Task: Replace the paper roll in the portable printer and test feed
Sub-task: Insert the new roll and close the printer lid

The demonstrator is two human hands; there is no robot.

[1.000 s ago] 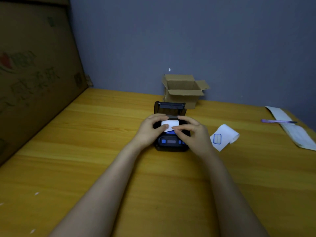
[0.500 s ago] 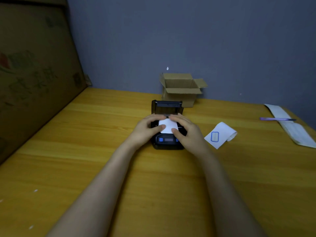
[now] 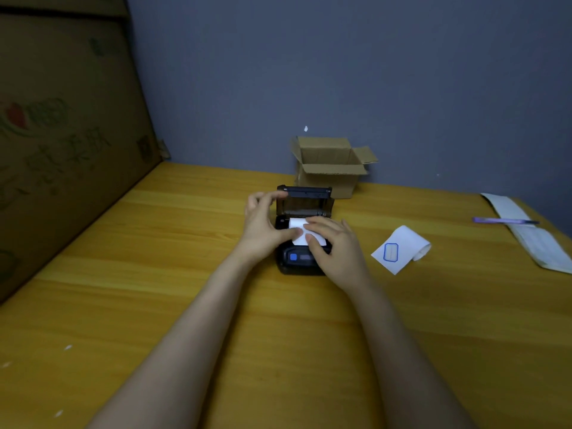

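Note:
A small black portable printer (image 3: 297, 267) with a blue button stands in the middle of the wooden table (image 3: 154, 305). Its lid (image 3: 305, 198) is raised upright at the back. A white paper strip (image 3: 298, 229) lies out of the open bay over the printer's front. My left hand (image 3: 263, 226) is at the printer's left side, its thumb on the strip and its fingers touching the lid's left edge. My right hand (image 3: 335, 247) rests on the strip's right part, fingers pressing it down. The roll itself is hidden in the bay.
A second, partly unrolled paper roll (image 3: 402, 247) with a blue-outlined label lies to the right of the printer. Behind the printer stands an open cardboard box (image 3: 331, 168). At the far right lie a long paper strip (image 3: 532, 236) and a purple pen (image 3: 503, 220). A large cardboard sheet (image 3: 62, 134) leans at left.
My left hand's fingers have lifted from the paper bay up to the lid's left edge. My right hand stays pressing on the strip.

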